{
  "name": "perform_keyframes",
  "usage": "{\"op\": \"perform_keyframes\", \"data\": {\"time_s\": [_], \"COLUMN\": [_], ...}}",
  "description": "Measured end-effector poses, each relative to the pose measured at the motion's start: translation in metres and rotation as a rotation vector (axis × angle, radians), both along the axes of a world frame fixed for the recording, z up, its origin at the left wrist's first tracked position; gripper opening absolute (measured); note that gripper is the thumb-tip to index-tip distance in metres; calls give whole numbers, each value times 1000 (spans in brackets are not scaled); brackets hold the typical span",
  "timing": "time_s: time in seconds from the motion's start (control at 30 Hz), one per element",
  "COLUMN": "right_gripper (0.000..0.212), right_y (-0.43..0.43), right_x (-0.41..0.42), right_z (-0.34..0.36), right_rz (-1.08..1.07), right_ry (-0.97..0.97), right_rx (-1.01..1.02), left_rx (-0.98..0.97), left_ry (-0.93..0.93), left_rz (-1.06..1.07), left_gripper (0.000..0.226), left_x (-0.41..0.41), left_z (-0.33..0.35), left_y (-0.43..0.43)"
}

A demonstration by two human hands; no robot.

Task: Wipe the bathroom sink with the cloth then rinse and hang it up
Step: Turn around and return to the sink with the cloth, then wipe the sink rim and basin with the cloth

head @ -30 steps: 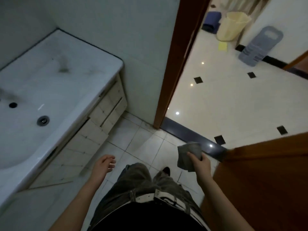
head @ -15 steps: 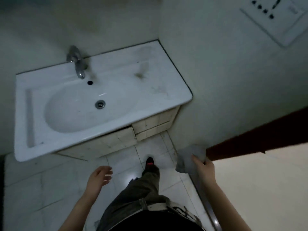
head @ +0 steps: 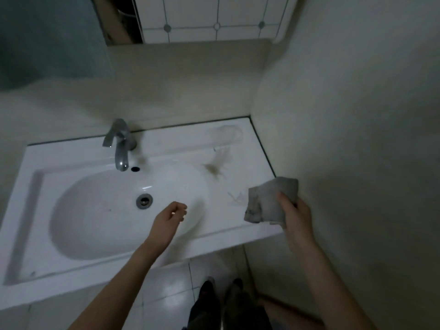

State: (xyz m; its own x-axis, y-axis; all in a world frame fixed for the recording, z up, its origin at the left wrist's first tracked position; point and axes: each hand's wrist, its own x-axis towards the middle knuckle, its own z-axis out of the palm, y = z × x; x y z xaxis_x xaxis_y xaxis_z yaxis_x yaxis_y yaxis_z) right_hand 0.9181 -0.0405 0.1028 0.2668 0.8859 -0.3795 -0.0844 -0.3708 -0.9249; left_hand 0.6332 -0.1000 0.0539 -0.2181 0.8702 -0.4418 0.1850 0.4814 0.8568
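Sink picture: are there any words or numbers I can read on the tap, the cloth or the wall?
None: no word, number or sign can be read in this view.
The tap, the sink and the cloth held in the right hand show no lettering.
The tiles at the top carry only small round dots, not letters.

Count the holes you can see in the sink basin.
2: the overflow hole below the tap, and the drain in the basin floor. The left hand hides part.
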Motion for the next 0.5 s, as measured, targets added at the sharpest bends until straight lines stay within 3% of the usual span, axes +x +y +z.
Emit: {"op": "perform_keyframes", "data": {"time_s": [0.13, 0.37, 0.5], "right_gripper": [21, 19, 18], "right_y": [102, 256, 323], "right_x": [-19, -72, -106], "right_z": [1, -44, -88], "right_rz": [58, 107, 236], "right_ry": [-111, -603, -548], "right_rx": [107, 396, 316], "left_rx": [-73, -105, -78], "left_ry": [25, 221, 423], "left_rz": [62, 157, 198], "left_gripper": [30, 69, 84], "left_x": [17, 61, 78], "left_z": [-39, -121, -149], "left_y": [61, 120, 128]}}
